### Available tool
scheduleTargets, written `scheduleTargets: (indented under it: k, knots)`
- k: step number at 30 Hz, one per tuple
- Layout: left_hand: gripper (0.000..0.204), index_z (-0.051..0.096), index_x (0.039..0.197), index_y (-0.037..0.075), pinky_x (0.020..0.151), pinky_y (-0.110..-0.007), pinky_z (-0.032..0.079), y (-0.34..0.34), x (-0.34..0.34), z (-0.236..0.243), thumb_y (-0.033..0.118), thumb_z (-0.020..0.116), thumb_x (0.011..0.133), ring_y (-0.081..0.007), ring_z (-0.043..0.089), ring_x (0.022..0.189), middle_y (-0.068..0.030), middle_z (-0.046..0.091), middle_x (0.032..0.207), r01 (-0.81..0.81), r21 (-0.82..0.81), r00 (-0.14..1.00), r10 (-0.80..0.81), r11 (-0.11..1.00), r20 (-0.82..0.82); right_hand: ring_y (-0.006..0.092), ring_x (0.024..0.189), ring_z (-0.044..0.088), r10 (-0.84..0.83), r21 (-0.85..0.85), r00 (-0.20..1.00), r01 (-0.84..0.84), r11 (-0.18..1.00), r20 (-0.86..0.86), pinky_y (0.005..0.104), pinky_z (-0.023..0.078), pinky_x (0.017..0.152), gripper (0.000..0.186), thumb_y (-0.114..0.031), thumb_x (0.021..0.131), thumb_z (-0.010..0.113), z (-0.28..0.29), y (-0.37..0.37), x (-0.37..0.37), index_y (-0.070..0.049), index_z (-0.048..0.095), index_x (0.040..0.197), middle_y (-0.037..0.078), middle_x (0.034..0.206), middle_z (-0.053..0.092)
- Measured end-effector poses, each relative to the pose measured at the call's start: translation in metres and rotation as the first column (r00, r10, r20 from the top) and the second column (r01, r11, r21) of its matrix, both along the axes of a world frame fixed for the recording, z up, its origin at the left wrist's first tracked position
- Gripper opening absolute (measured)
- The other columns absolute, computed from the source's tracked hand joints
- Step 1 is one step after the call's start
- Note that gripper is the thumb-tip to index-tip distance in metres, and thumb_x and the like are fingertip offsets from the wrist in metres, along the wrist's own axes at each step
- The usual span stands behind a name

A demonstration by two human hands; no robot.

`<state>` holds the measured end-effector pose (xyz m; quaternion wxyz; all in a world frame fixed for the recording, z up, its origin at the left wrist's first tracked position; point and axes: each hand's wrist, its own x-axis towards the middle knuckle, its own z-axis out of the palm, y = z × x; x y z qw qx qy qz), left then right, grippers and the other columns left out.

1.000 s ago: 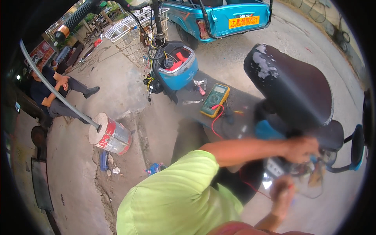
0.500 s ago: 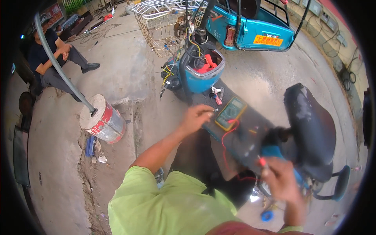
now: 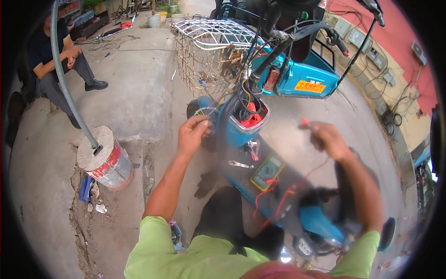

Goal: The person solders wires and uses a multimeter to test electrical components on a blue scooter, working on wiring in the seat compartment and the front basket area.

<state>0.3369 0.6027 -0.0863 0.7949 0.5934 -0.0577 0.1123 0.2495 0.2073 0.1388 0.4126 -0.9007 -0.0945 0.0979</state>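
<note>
My left hand is closed, fingertips pinched together beside thin yellow and dark wires left of the blue front column. What the pinch holds, if anything, is too small to make out. Raised over the right side, my right hand is blurred and grips a red test probe. The probe's red lead hangs down toward a yellow-framed multimeter on the dark footboard. Near the meter lie a silver wrench and a bunch of keys.
A rusty wire basket and handlebar stand ahead, with a blue cargo bed behind. At left is a concrete-filled drum holding a bent pole; a seated person is beyond it. A dark seat is right.
My left hand has moved left and forward from the wrench to the wires, leaving the wrench on the footboard. My right hand has risen forward with the red probe. The view has shifted.
</note>
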Motion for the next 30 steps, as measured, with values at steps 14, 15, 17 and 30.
scheduleTargets:
  k: [14, 15, 17, 30]
  knots:
    - [0.023, 0.073, 0.118, -0.001, 0.083, -0.028, 0.055, -0.039, 0.092, 0.058, 0.012, 0.070, 0.099, -0.0132, 0.069, 0.090, -0.0070, 0.075, 0.104, -0.097, 0.020, 0.935, 0.085, 0.995, 0.343, 0.0066, 0.058, 0.047, -0.168, 0.147, 0.978, 0.150, 0.978, 0.123, 0.0231, 0.035, 0.052, 0.031, -0.021, 0.105, 0.053, 0.012, 0.019, 0.011, -0.002, 0.066, 0.126, -0.001, 0.071, 0.056]
    - [0.023, 0.073, 0.117, -0.001, 0.086, -0.030, 0.056, -0.050, 0.088, 0.065, 0.011, 0.071, 0.097, -0.0165, 0.071, 0.093, -0.0096, 0.073, 0.109, -0.168, 0.098, 0.919, 0.120, 0.981, 0.375, 0.0066, 0.058, 0.047, -0.181, 0.138, 0.976, 0.164, 0.977, 0.121, 0.0231, 0.035, 0.052, 0.031, -0.021, 0.105, 0.053, 0.012, 0.018, 0.007, -0.002, 0.066, 0.126, -0.001, 0.071, 0.056]
    - [0.023, 0.074, 0.116, 0.000, 0.085, -0.030, 0.056, -0.064, 0.086, 0.069, 0.011, 0.071, 0.096, -0.0176, 0.071, 0.093, -0.0104, 0.072, 0.109, -0.233, 0.126, 0.901, 0.166, 0.964, 0.400, 0.0061, 0.057, 0.046, -0.215, 0.137, 0.969, 0.198, 0.971, 0.125, 0.0230, 0.034, 0.052, 0.031, -0.021, 0.105, 0.053, 0.013, 0.022, 0.007, -0.002, 0.066, 0.124, -0.001, 0.071, 0.056]
    - [0.033, 0.068, 0.123, -0.002, 0.068, -0.028, 0.057, -0.118, 0.069, 0.059, 0.006, 0.074, 0.092, -0.0165, 0.068, 0.079, -0.0134, 0.058, 0.118, -0.170, 0.141, 0.887, 0.089, 0.975, 0.452, 0.0066, 0.059, 0.046, -0.230, 0.073, 0.965, 0.222, 0.972, 0.130, 0.0230, 0.035, 0.053, 0.031, -0.023, 0.104, 0.055, 0.015, 0.035, 0.003, -0.002, 0.067, 0.124, -0.002, 0.071, 0.055]
